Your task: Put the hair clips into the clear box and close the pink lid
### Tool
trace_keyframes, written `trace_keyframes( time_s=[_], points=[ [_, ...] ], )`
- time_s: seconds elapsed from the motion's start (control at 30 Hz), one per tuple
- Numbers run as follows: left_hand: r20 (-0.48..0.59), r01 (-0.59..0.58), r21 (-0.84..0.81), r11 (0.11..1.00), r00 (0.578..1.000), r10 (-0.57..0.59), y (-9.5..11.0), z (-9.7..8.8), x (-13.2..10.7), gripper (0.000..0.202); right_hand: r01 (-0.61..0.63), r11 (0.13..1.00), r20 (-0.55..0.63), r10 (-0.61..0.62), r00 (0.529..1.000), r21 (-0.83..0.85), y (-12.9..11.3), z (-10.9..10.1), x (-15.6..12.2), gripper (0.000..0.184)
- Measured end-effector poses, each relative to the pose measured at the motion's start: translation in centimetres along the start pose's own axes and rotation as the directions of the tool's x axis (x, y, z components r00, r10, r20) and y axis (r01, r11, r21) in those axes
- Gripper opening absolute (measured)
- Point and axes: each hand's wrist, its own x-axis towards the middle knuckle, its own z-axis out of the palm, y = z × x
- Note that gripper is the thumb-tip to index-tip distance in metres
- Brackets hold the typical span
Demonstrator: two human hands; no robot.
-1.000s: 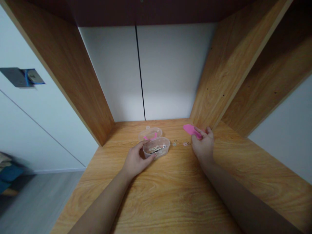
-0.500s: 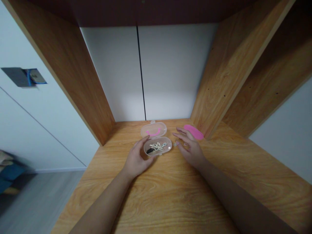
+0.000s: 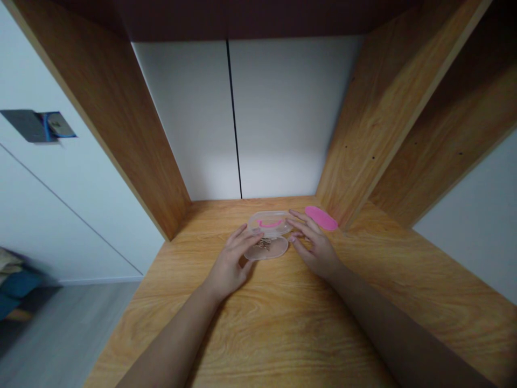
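A clear plastic case [image 3: 266, 248] lies on the wooden tabletop [image 3: 250, 328], its lid with a pink seal [image 3: 270, 223] swung partly up over the base. Tangled metal pieces [image 3: 264, 244] show faintly through the plastic. My left hand [image 3: 230, 264] touches the case's left side with spread fingers. On its right side, the fingers of my right hand [image 3: 313, 245] press against the lid. A flat pink oval piece [image 3: 321, 217] lies just beyond my right fingers, apart from them. Any small rings near the case are hidden from view.
Wooden side panels [image 3: 121, 145] rise on the left and right [image 3: 363, 134] of the tabletop, with a white back panel [image 3: 274, 118] behind it. Beyond the tabletop's left edge lies a grey floor [image 3: 52, 345].
The lid has swung from behind the base to partly over it. Both hands have closed in on the case, and my right hand has come onto the lid.
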Motion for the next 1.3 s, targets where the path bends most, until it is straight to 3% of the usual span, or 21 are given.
trace_keyframes(
  time_s=[0.1,0.27,0.37,0.43,0.57,0.7,0.83,1.3],
  points=[
    [0.000,0.015,-0.040,0.999,1.000,-0.015,0.4,-0.1,0.1,0.053,-0.045,0.997,-0.007,0.045,0.999,0.057,0.2,0.3,0.0,0.042],
    [-0.042,0.138,-0.212,0.968,0.988,-0.150,0.4,0.4,-0.2,0.048,-0.137,0.978,-0.014,0.141,0.990,0.157,0.9,0.7,0.0,0.039],
    [-0.106,0.182,-0.303,0.936,0.969,-0.223,-0.1,0.9,-0.6,0.063,-0.153,0.974,-0.026,0.159,0.987,0.167,1.0,0.8,-0.1,0.038],
    [-0.077,0.219,-0.286,0.933,0.965,-0.250,-0.6,1.2,-0.8,0.076,-0.152,0.974,-0.026,0.159,0.987,0.165,0.9,0.7,-0.2,0.035],
    [0.008,0.249,-0.176,0.952,0.968,-0.252,-1.4,1.2,-1.0,0.091,-0.077,0.992,-0.067,0.084,0.994,0.103,0.4,0.4,-0.2,0.026],
    [0.045,0.229,-0.057,0.972,0.973,-0.226,-1.3,0.6,-0.7,0.082,0.087,0.995,-0.147,-0.094,0.985,-0.051,-0.4,-0.2,0.0,0.017],
    [0.051,0.182,-0.029,0.983,0.982,-0.180,-1.0,0.2,-0.4,0.074,0.201,0.977,-0.163,-0.210,0.964,-0.070,-1.3,-0.6,0.1,0.019],
    [0.000,0.074,-0.017,0.997,0.997,-0.074,-0.2,-0.1,-0.1,0.065,0.260,0.956,-0.225,-0.286,0.931,-0.139,-2.4,-1.3,-0.3,0.020]
  ],
)
